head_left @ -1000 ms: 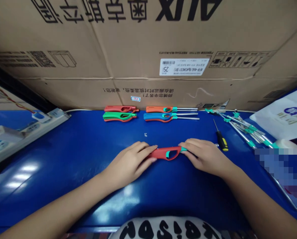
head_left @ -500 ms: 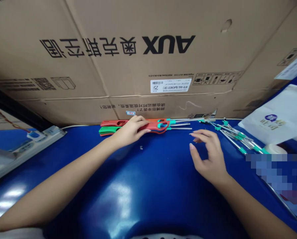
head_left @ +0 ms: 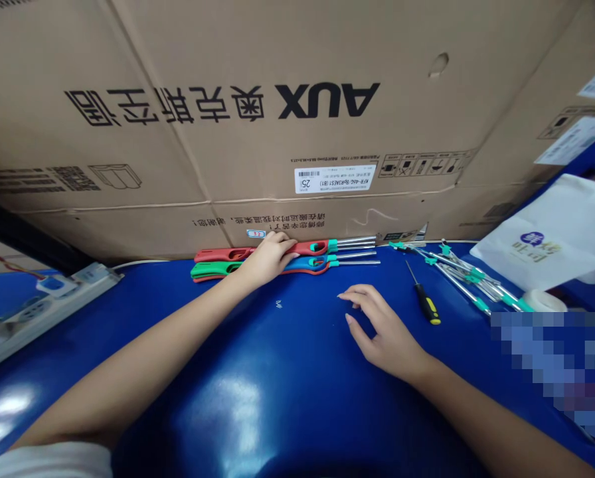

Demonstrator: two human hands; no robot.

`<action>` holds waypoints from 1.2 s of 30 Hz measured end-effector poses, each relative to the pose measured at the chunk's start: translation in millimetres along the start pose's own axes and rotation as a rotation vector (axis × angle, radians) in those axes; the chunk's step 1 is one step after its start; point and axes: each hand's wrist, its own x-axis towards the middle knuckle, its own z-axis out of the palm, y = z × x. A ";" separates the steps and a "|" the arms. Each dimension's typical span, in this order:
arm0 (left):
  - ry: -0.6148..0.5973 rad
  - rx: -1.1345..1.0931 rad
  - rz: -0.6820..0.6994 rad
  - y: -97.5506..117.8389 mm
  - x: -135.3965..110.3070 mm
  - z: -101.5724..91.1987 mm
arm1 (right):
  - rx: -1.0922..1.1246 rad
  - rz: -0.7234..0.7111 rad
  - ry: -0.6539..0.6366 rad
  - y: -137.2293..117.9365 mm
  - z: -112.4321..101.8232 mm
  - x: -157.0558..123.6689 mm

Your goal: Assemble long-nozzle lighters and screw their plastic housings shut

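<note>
My left hand (head_left: 270, 259) lies over a red long-nosed lighter (head_left: 320, 247), its fingers curled round the handle. That lighter rests on a row of similar ones against the cardboard. A green lighter (head_left: 210, 269) and a blue one (head_left: 305, 262) lie just in front, their metal nozzles pointing right. How many lighters sit under my palm is hidden. My right hand (head_left: 377, 328) hovers over the blue table, empty, with thumb and fingers apart and loosely bent. Right of it lies a screwdriver (head_left: 429, 304) with a black and yellow handle.
A large cardboard box (head_left: 218, 146) walls off the back. Several loose metal nozzles with teal ends (head_left: 469, 275) lie at right, by a white bag (head_left: 541, 232) and a white roll (head_left: 544, 301). A power strip (head_left: 48, 309) stands at left. Small bits (head_left: 278, 304) lie on the table (head_left: 287, 372).
My left hand has shifted the red lighter back into line with the others. My right hand has moved left and towards me, uncovering the screwdriver. The view has shifted slightly.
</note>
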 end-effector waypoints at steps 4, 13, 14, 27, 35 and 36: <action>0.017 0.039 -0.030 4.0 1.1 -1.2 | 0.009 0.032 -0.004 0.9 -1.4 1.1; 0.047 0.212 -0.044 13.4 1.7 -6.1 | 0.017 0.015 -0.008 1.8 0.3 1.0; 0.051 0.224 -0.044 13.3 1.8 -6.1 | 0.017 0.014 -0.008 2.0 0.2 1.1; 0.129 0.231 0.006 21.8 1.8 -6.7 | 0.044 0.008 -0.050 4.0 2.1 0.0; 0.115 0.199 0.004 36.6 -11.6 -15.1 | 0.052 0.003 -0.075 5.6 3.4 -0.4; 0.099 0.197 0.008 38.0 -14.1 -15.9 | 0.052 0.000 -0.079 5.5 3.5 -0.4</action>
